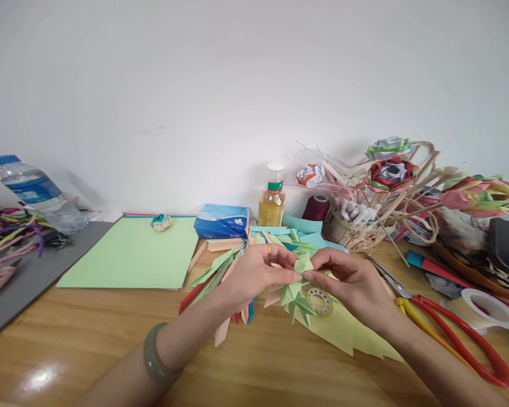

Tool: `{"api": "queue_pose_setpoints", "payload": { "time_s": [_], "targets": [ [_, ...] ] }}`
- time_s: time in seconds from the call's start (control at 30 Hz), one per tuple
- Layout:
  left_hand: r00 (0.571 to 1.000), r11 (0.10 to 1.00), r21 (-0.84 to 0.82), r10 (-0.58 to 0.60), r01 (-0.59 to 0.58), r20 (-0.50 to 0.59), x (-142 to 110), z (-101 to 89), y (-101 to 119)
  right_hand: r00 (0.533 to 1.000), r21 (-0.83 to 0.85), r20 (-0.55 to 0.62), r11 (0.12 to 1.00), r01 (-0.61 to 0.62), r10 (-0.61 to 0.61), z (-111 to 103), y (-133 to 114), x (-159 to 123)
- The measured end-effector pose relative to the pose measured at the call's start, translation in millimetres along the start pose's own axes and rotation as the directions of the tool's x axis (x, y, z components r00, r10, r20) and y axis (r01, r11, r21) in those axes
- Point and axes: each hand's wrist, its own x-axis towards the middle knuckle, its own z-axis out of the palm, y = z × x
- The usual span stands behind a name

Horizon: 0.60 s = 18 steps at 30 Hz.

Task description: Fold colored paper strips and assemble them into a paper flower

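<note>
Between my two hands is a light-green folded paper piece [292,293] with several pointed flaps hanging down. My left hand [261,271] pinches its upper left side between thumb and fingers. From the right, my right hand [350,282] pinches the same piece near its top. Just behind and below it a roll of tape [320,302] lies on yellow paper sheets [343,328]. Folded paper strips [220,265] in green, peach, red and blue lie around and partly under my left hand.
Green paper sheets [131,254] carry a small paper flower [160,222] at left. Tissues [221,221] and a bottle of yellow liquid [272,198] stand at the wall. Scissors [453,322], a ribbon spool [486,310] and a basket [352,234] of paper flowers are right; a water bottle [38,192] leans left.
</note>
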Motion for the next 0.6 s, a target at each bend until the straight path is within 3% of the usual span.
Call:
{"api": "queue_pose_setpoints", "payload": {
  "time_s": [0.3, 0.43, 0.6],
  "targets": [
    [1.0, 0.997, 0.08, 0.017, -0.015, -0.024, -0.3, -1.3, -0.1, 0.999, 0.007, 0.027, 1.0, -0.019, 0.019, 0.3, -2.2, 0.0],
    [0.997, 0.988, 0.155, 0.036, -0.024, -0.074, -2.5, 1.2, 2.3, 0.996, -0.176, -0.02, 0.981, 0.083, -0.087, 4.0, -2.1, -1.3],
    [0.982, 0.964, 0.23, 0.16, -0.133, -0.102, -4.0, 3.8, -0.7, 0.96, -0.407, -0.063, 0.885, 0.226, -0.274, 9.0, -2.8, -2.8]
  ]
}}
